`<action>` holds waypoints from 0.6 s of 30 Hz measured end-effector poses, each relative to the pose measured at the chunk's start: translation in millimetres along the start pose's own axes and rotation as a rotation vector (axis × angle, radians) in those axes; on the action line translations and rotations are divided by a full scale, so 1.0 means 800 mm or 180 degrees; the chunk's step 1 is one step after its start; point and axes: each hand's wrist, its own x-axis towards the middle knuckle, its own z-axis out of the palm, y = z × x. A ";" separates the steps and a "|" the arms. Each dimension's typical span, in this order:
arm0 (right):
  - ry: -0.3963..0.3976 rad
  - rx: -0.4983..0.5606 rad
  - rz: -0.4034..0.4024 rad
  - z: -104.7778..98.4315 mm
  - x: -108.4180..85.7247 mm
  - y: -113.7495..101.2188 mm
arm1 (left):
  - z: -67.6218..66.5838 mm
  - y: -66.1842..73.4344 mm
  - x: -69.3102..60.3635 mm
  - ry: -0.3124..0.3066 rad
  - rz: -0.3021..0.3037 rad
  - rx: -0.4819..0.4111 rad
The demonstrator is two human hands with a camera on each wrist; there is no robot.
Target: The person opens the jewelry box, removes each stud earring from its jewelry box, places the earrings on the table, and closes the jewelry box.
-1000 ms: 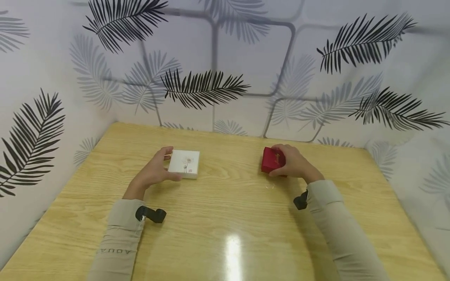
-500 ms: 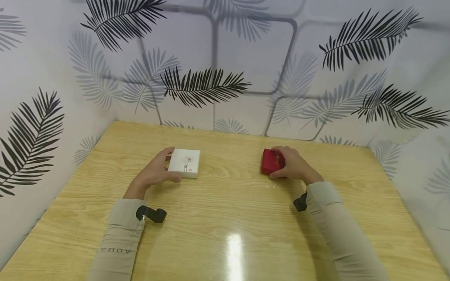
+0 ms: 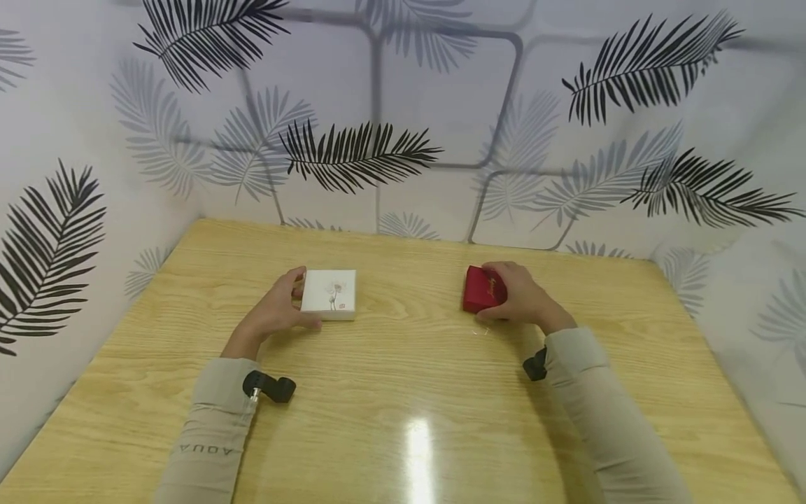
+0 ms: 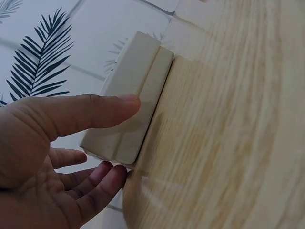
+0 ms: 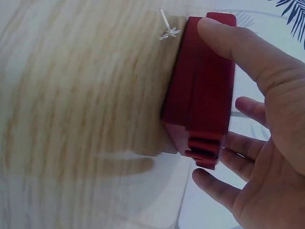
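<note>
A square white box (image 3: 329, 291) with a flower drawing on its lid sits on the wooden table, left of centre. My left hand (image 3: 277, 306) holds it from its left side. The left thumb lies along the box's front side in the left wrist view; some fingertips are behind the box. Farther right is a small red box (image 3: 481, 290) with gold lettering on top. My right hand (image 3: 524, 297) grips this one from the right, thumb on its front side and index finger at the back. A ribbon bow (image 5: 205, 149) shows on the red box's end in the right wrist view.
The wooden table (image 3: 352, 392) reaches back to a wall (image 3: 428, 105) printed with dark and grey leaves. A small white thread-like mark (image 5: 170, 32) lies near the red box. Each sleeve cuff carries a black wrist camera (image 3: 271, 386).
The white box has turned very slightly under my left hand, so its edges look squarer to the view. My right hand keeps its hold on the red box. The head view has shifted a little.
</note>
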 end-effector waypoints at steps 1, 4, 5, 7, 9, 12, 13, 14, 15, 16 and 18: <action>0.0013 -0.0003 0.0008 -0.001 -0.001 -0.001 | 0.001 -0.001 0.001 0.0006 -0.0005 -0.0010; 0.0078 -0.0034 0.0069 -0.004 -0.005 -0.005 | 0.003 -0.004 0.002 0.0023 -0.0005 0.0028; 0.0111 -0.0053 0.0084 -0.006 -0.006 -0.006 | 0.003 -0.006 0.003 0.0030 0.0006 0.0051; 0.0190 -0.0088 0.0083 -0.009 -0.008 -0.012 | 0.004 -0.007 0.004 0.0030 0.0022 0.0107; 0.0269 -0.0124 0.0057 -0.012 -0.011 -0.019 | 0.005 -0.008 0.005 0.0043 0.0037 0.0184; 0.0324 -0.0079 0.0010 -0.014 -0.015 -0.031 | 0.007 -0.008 0.006 0.0059 0.0045 0.0237; 0.0328 -0.0047 -0.0009 -0.014 -0.016 -0.036 | 0.006 -0.007 0.006 0.0067 0.0043 0.0244; 0.0331 -0.0014 -0.0018 -0.014 -0.017 -0.041 | 0.006 -0.006 0.006 0.0069 0.0035 0.0255; 0.0333 0.0017 -0.0023 -0.013 -0.018 -0.045 | 0.006 -0.006 0.006 0.0068 0.0023 0.0249; 0.0337 0.0039 -0.0033 -0.012 -0.019 -0.049 | 0.006 -0.006 0.006 0.0062 0.0017 0.0241; 0.0359 0.0063 -0.0094 -0.009 -0.022 -0.056 | 0.006 -0.005 0.006 0.0054 -0.0001 0.0219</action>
